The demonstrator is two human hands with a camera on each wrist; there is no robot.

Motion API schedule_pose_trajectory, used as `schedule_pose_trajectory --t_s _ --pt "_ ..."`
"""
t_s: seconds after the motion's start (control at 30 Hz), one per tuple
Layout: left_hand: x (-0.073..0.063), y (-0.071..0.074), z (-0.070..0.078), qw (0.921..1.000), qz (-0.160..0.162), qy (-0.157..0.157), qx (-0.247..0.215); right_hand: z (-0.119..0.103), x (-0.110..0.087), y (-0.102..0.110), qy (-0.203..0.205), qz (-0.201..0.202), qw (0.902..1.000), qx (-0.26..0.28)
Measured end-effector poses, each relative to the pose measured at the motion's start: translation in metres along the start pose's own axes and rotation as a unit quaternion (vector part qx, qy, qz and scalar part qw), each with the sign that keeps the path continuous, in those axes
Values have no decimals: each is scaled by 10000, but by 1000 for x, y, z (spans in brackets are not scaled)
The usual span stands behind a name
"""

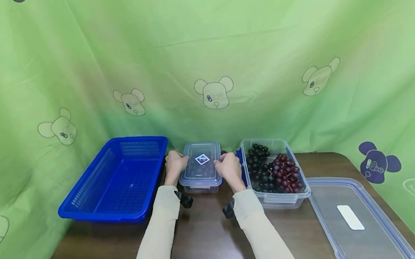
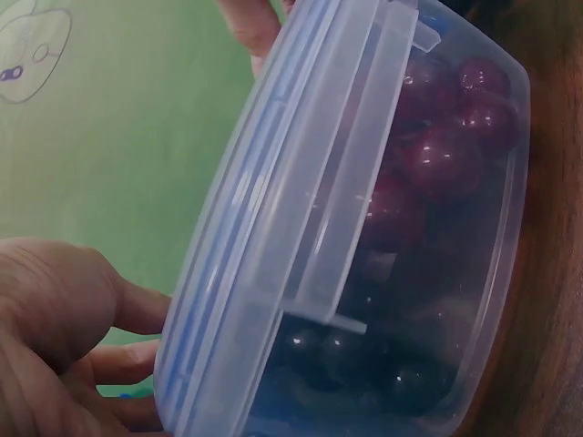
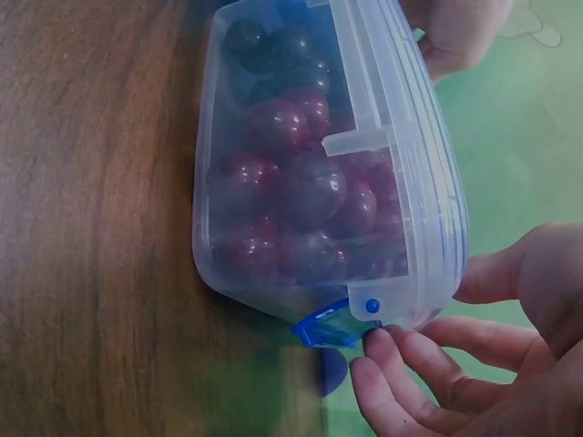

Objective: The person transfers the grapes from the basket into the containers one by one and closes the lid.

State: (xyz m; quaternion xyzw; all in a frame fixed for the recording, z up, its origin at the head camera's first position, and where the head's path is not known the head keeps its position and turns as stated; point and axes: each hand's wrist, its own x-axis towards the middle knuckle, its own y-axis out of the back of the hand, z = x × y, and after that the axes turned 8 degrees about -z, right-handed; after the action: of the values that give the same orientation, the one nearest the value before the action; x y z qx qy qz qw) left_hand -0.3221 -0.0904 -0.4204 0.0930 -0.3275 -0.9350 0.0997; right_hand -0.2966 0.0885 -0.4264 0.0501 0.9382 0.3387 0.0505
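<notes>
A small clear food container (image 1: 201,177) with a blue-rimmed lid and a diamond label sits on the table between the two hands. Through its wall the right wrist view shows dark red grapes (image 3: 275,127) and black grapes (image 3: 290,44). My left hand (image 1: 175,164) grips the left edge, thumb against the lid rim and fingers along the side. On the opposite side, my right hand (image 1: 229,169) holds the edge with its thumb at the lid. Its fingertips are by a blue clip (image 3: 326,330), which hangs angled away from the wall.
To the left stands a blue plastic basket (image 1: 115,188). A larger clear container (image 1: 282,199), without a lid, holds bunches of black and red grapes on the right. Its big lid (image 1: 366,230) lies flat at the table's right edge. A green curtain (image 1: 260,53) hangs behind.
</notes>
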Motion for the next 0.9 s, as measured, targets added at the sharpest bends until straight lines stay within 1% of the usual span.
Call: schedule_pose_trajectory --t_s 0.07,0.13,0.27,0.4,0.5,0.6,0.77,0.9 --pt "0 0 2 10000 9 -17 1 0 1 1 14 34 10000 41" --pt "0 1 4 10000 25 30 -60 1 1 1 33 69 9999 105" --pt "1 1 5 9997 -87 149 -176 6 3 0 -4 93 9994 334" --pt "2 1 4 9998 -113 132 -130 10 4 -2 -111 -130 9977 660" --pt "1 1 3 9998 -123 107 -110 10 3 -2 -251 -317 9960 796" --pt "0 1 3 9998 -138 94 -89 10 2 0 -377 -462 9950 806" --pt "0 1 2 9998 -170 84 -27 11 1 5 -505 -641 9944 671" --pt "-1 1 0 9997 -195 94 -74 10 0 6 -541 -635 9942 676"
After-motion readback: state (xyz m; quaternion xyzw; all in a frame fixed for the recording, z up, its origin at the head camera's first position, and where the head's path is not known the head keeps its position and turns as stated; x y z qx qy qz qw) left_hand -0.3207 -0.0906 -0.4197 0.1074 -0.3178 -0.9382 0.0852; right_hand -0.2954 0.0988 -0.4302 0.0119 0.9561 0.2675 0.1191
